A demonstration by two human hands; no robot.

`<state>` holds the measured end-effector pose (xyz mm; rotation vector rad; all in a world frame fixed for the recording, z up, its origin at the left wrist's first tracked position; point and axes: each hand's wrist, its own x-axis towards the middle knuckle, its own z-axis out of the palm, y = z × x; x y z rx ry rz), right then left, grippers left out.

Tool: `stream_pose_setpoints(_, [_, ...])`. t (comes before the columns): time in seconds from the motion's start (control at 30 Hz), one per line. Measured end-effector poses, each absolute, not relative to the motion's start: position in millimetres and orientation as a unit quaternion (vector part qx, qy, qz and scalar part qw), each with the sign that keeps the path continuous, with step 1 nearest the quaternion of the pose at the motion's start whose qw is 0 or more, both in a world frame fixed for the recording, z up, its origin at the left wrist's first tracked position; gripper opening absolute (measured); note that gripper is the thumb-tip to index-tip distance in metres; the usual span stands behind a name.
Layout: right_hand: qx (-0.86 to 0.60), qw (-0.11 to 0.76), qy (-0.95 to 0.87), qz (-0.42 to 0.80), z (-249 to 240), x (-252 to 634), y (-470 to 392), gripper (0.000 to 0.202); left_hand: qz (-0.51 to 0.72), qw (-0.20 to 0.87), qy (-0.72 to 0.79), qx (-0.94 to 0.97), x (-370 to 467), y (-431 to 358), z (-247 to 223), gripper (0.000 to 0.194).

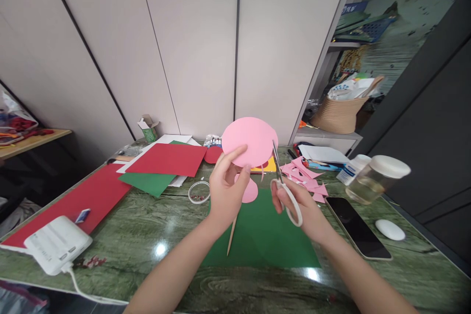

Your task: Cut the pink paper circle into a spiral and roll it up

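Note:
Between the thumb and fingers of my left hand (230, 186) is a round pink paper disc (250, 140), held upright above the table. My right hand (298, 203) grips a pair of white-handled scissors (291, 201), its fingers in the loops. The blades point up and meet the disc's right edge; a thin pink strip dangles below the disc. Under my left hand, a smaller pink paper circle (250, 191) lies at the top of a green paper sheet (272, 235). A pointed wooden stick (231, 238) rests on that sheet, partly hidden by my left hand.
Pink paper scraps (303, 176) lie to the right, near a phone (356, 225), a lidded jar (377, 181) and a white mouse (390, 229). Red paper (169, 158) and a tape roll (199, 192) are on the left. A white power adapter (57, 243) sits front left.

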<state>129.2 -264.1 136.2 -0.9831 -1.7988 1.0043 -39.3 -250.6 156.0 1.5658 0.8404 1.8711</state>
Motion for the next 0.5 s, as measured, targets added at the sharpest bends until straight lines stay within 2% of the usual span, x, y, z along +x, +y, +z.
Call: stream_pose_setpoints(0.5, [-0.401, 0.405, -0.721, 0.393, 134.9, 129.1, -264.4, 0.040, 0.703, 0.271, 0.335, 0.565, -42.0, -249.4, 161.2, 0.032])
